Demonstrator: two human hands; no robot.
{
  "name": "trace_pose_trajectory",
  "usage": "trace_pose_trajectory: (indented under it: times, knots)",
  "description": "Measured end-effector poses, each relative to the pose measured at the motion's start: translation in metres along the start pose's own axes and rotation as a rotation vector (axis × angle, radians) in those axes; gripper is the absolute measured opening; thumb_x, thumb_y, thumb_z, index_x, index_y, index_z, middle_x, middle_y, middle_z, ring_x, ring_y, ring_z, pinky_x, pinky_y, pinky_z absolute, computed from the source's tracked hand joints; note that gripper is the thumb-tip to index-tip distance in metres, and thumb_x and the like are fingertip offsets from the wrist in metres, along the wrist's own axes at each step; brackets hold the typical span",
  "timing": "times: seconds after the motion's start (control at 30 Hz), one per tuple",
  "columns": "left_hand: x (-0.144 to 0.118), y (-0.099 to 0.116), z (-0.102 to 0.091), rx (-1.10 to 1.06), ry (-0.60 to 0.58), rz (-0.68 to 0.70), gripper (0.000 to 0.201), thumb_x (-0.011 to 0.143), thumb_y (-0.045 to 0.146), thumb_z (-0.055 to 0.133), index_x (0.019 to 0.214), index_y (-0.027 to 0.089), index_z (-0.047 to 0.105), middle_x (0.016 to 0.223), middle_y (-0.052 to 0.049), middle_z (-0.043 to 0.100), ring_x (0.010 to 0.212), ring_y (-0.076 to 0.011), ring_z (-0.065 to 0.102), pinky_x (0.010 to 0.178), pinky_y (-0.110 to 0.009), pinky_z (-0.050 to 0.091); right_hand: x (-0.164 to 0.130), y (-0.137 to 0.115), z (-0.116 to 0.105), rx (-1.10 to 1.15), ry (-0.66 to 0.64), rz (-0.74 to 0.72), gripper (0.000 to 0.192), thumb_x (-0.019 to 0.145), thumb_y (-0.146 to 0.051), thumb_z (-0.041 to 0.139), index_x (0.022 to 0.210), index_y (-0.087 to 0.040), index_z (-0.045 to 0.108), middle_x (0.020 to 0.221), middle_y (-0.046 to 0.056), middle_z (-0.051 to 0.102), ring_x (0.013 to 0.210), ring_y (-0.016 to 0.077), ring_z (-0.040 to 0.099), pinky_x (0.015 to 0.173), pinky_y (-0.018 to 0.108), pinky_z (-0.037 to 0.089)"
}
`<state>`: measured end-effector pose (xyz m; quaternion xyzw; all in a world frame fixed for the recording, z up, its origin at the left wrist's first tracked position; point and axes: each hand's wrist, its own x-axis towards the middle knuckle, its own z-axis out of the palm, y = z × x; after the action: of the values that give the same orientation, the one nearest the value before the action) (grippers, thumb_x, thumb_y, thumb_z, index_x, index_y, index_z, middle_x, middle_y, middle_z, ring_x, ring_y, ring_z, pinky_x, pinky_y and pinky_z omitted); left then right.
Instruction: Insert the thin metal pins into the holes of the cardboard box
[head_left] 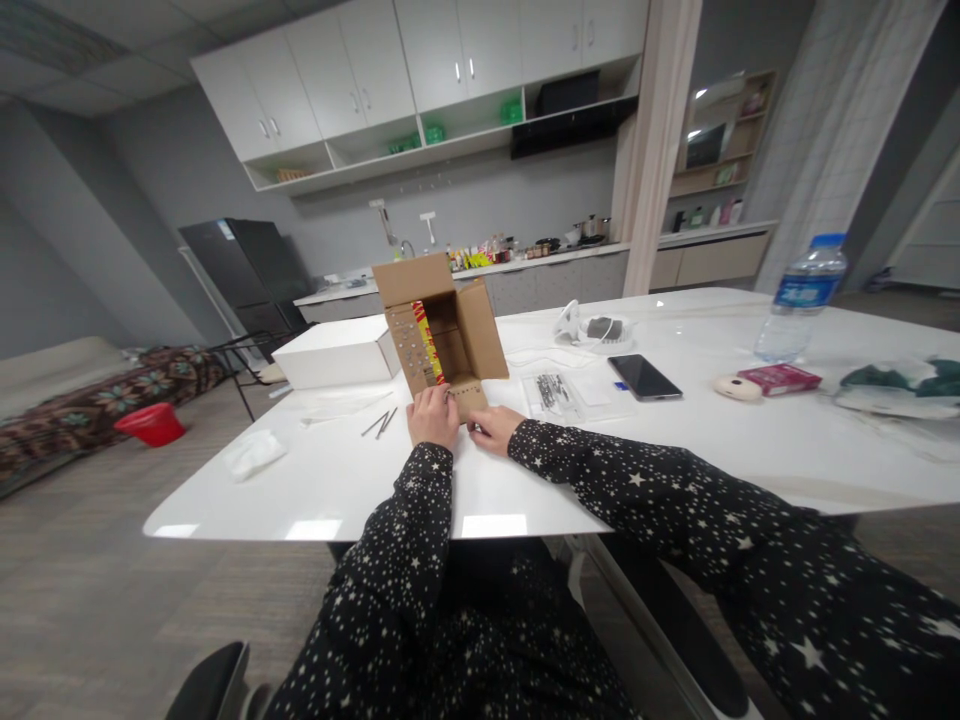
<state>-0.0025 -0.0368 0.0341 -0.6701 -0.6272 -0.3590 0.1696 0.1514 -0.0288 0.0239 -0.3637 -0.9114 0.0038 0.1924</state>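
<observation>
An opened cardboard box (480, 325) stands on the white table in front of me, its flaps spread and its opening facing me. Small metal pieces, perhaps screws, dot its left flap (409, 340), beside a red and yellow strip. My left hand (433, 415) is closed on the box's lower near edge. At the near flap's right corner is my right hand (495, 430), fingers bent together; something small and dark shows at the fingertips, too small to name. Several long thin metal rods (381, 423) lie left of my left hand. A clear case of small metal parts (551, 393) sits beyond my right hand.
A white box (330, 355) stands behind on the left, and a crumpled tissue (255, 453) lies nearer. To the right are a phone (645, 377), a white basket (606, 333), a dark red pack (780, 378) and a water bottle (799, 300). The white table (225, 505) has rounded corners.
</observation>
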Motion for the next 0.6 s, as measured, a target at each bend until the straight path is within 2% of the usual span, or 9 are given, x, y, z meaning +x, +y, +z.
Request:
trace_pose_trajectory:
  times: [0.27, 0.6]
  knots:
    - [-0.0051, 0.0020, -0.0008, 0.021, -0.029, -0.036, 0.031, 0.086, 0.028, 0.045, 0.108, 0.024, 0.065, 0.115, -0.007, 0.063, 0.109, -0.0243, 0.052, 0.090, -0.040, 0.038, -0.0001, 0.0008, 0.0011, -0.001, 0.011, -0.014, 0.020, 0.085, -0.026, 0.046, 0.098, -0.018, 0.059, 0.084, 0.006, 0.068, 0.076, 0.0178, 0.062, 0.069, 0.025, 0.038]
    - [-0.0073, 0.0048, 0.0028, 0.146, -0.191, -0.014, 0.035, 0.084, 0.033, 0.048, 0.117, 0.029, 0.060, 0.124, -0.010, 0.052, 0.112, -0.0290, 0.045, 0.089, -0.045, 0.038, -0.0008, -0.0004, -0.0008, 0.023, 0.007, -0.013, 0.020, 0.085, -0.025, 0.047, 0.100, -0.018, 0.059, 0.086, 0.005, 0.069, 0.077, 0.0169, 0.062, 0.070, 0.025, 0.039]
